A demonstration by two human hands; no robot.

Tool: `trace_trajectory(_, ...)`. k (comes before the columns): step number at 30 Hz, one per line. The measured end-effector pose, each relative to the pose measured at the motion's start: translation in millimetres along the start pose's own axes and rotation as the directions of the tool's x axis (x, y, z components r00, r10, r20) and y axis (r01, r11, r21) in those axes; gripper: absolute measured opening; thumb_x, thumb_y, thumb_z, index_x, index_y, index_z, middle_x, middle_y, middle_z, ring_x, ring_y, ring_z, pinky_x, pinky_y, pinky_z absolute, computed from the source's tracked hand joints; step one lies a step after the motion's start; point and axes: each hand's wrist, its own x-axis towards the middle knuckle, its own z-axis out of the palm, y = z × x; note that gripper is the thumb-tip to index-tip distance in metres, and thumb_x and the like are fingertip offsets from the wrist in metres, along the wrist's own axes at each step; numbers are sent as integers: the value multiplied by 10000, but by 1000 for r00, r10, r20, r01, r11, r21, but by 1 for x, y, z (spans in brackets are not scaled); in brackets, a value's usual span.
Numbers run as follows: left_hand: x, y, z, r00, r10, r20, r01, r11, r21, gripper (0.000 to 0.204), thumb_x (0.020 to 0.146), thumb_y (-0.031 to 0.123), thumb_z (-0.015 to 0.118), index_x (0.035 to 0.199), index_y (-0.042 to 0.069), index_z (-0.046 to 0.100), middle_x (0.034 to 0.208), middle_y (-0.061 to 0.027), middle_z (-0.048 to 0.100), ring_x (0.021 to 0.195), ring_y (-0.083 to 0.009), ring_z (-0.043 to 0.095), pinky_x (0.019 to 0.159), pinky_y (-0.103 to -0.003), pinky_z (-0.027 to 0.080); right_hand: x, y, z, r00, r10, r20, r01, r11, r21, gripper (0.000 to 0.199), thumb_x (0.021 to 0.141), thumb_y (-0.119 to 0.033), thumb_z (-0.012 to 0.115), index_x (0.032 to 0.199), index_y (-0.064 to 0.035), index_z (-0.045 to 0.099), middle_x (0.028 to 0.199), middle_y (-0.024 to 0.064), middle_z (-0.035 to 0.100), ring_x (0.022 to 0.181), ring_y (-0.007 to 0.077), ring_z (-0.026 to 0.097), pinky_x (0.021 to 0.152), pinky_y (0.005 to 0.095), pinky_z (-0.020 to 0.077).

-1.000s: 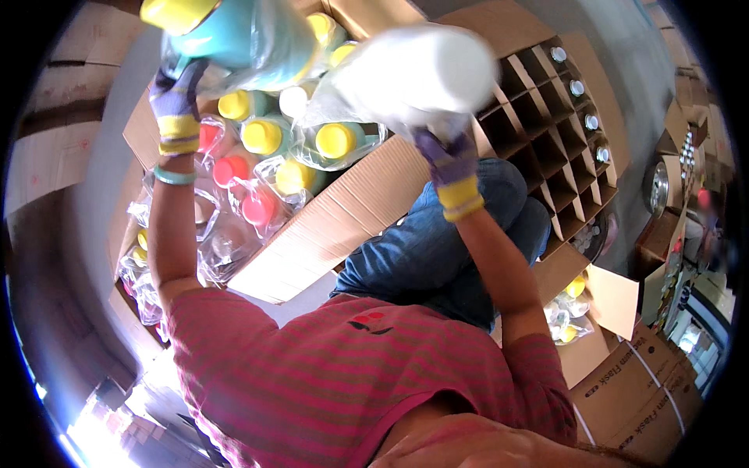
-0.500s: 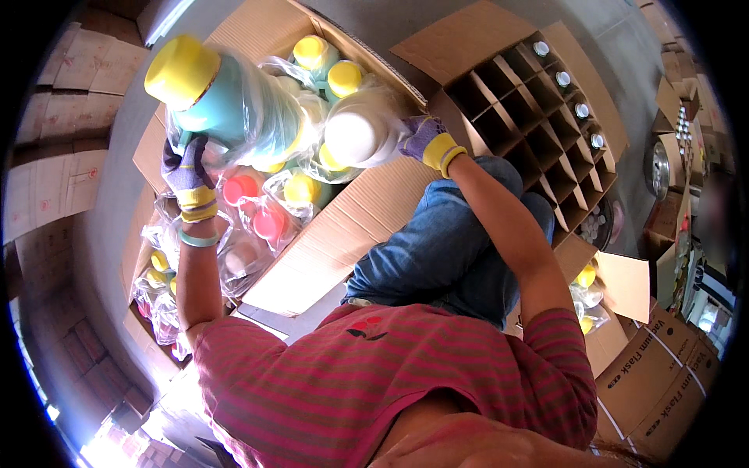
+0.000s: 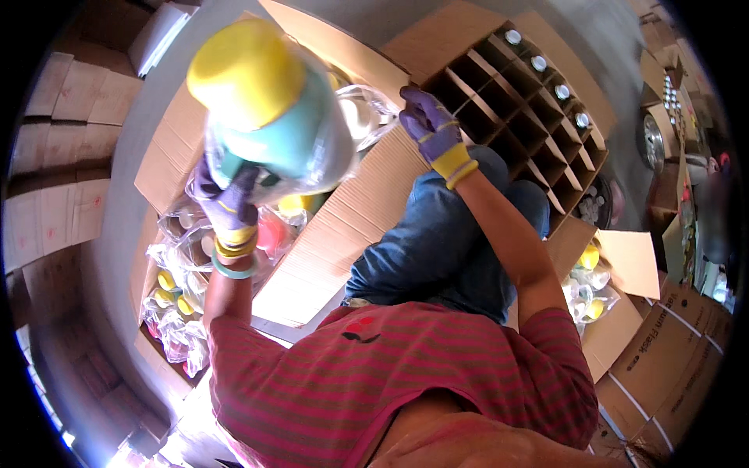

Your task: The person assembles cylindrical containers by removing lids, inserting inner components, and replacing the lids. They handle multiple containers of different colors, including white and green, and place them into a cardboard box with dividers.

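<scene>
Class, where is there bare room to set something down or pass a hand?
Bare: grey floor between the stacked cartons at left and the flask carton. Dark cells of the divided carton, left of its white caps, look open. Crowded: the flask carton, packed with wrapped flasks under the flask in the left hand.

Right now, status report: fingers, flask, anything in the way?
Left fingers gripping yellow-capped teal flask, held above open carton. Right fingers empty, near carton edge. Clear plastic around flask; other flasks below.

floor [image 3: 125,210]: grey | left: stacked pale-brown cartons [image 3: 58,210] | lower left: white glare [image 3: 187,421] | lower right: brown cartons [image 3: 659,370], white straps | right: round shiny metal object [image 3: 653,140]
</scene>
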Motion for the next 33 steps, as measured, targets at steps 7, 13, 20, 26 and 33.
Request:
trace_trajectory(7, -79, 33, 144, 804, 128, 580, -183, 982, 38, 369, 665, 121, 810, 969, 61, 611, 890, -86, 659, 770, -241, 638, 684, -316, 517, -83, -143, -136, 617, -716, -327, 673, 695, -252, 714, 897, -517, 580, 1418, -54, 425, 1379, 186, 502, 1253, 333, 504, 1065, 421, 396)
trace_trajectory(13, -149, -13, 212, 470, 366, 803, -292, 923, -250, 575, 678, 192, 805, 1156, 17, 537, 964, -126, 585, 884, -288, 586, 787, -378, 488, -212, -161, -215, 794, -579, -184, 370, 701, -610, 639, 772, -486, 704, 1214, -38, 594, 1312, 266, 499, 1169, 421, 534, 993, 471, 424)
trace_trajectory(20, -178, -190, 261, 218, -72, 973, 492, 869, -46, 434, 950, 267, 588, 1316, 56, 489, 1286, -149, 538, 1148, -258, 546, 990, -362, 464, -327, -159, -205, 814, -476, -332, 111, 690, -715, 559, 713, -510, 763, 1085, -101, 676, 1221, 202, 507, 1097, 384, 540, 902, 472, 467)
trace_trajectory(26, -122, -91, 364, -216, 530, 820, -285, 769, -572, 595, 925, 204, 627, 1457, 115, 376, 1392, -147, 495, 1254, -253, 510, 1055, -398, 442, -355, -173, -174, 673, -705, 222, 678, 469, -566, 284, 824, -329, 635, 1099, -269, 671, 1285, -1, 552, 1110, 204, 570, 878, 428, 512)
trace_trajectory(33, -117, -53, 435, 121, 39, 992, 201, 978, -63, 447, 906, 323, 664, 1250, 50, 581, 1071, -105, 665, 918, -203, 669, 800, -314, 576, -382, -79, -135, 902, -320, 290, 431, 683, -590, 340, 842, -220, 564, 1165, -139, 630, 1325, 113, 551, 1148, 260, 572, 960, 423, 470)
